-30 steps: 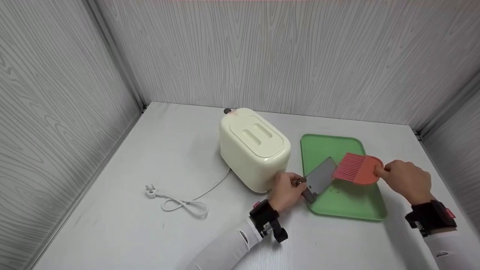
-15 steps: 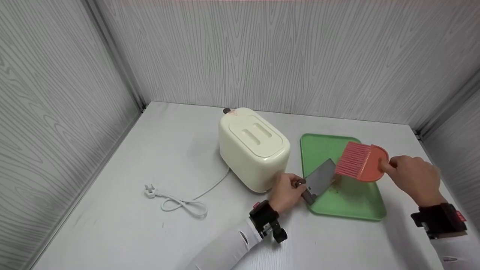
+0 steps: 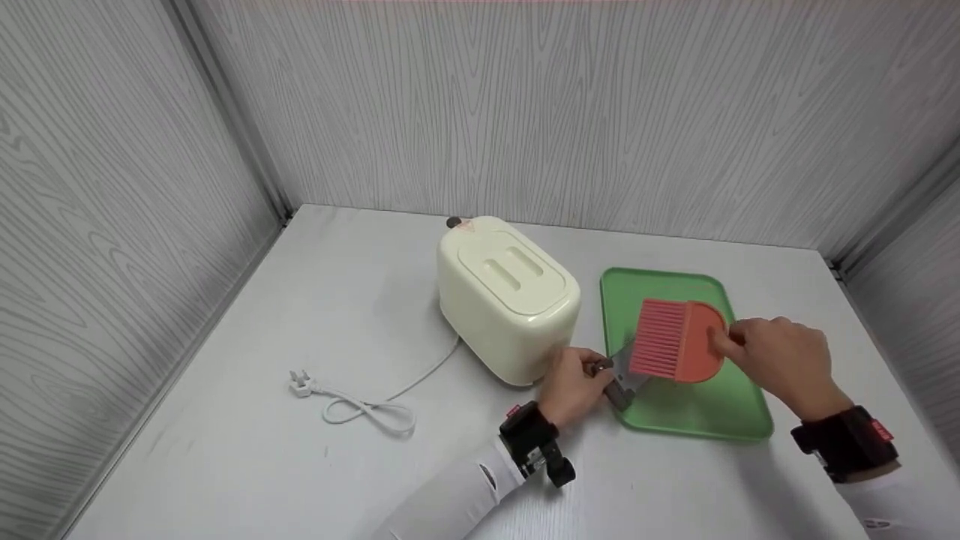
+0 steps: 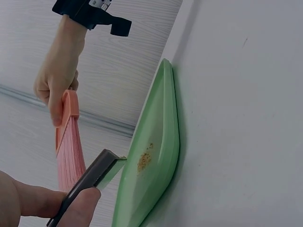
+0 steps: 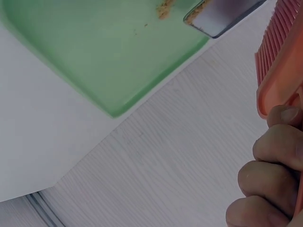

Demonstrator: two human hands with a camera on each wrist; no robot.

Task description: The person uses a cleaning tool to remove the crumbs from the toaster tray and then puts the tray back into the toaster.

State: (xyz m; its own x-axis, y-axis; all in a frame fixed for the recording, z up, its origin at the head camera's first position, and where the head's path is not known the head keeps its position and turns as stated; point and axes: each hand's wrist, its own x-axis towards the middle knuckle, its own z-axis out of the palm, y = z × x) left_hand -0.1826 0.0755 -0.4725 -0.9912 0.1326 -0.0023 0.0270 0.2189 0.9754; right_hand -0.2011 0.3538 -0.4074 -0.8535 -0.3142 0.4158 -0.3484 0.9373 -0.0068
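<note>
My left hand (image 3: 574, 386) pinches the dark end of a thin grey metal crumb tray (image 3: 622, 364), which reaches over a green tray (image 3: 720, 409). In the right wrist view, brown crumbs (image 5: 204, 9) lie along the rim of the metal piece. More crumbs (image 4: 144, 161) lie on the green tray in the left wrist view. My right hand (image 3: 784, 360) grips an orange brush (image 3: 701, 341) by its handle. In the head view its pink bristles (image 3: 658, 337) cover much of the crumb tray; the left wrist view shows them raised beside it.
A cream toaster (image 3: 495, 322) with a lid on top stands left of the green tray, close to my left hand. Its white cord and plug (image 3: 301, 384) lie on the table further left. Grey wood-grain walls (image 3: 525, 112) enclose the back and sides.
My right hand first moved the brush slightly right and away from me, then back left over the crumb tray. The left hand, crumb tray and toaster stay put.
</note>
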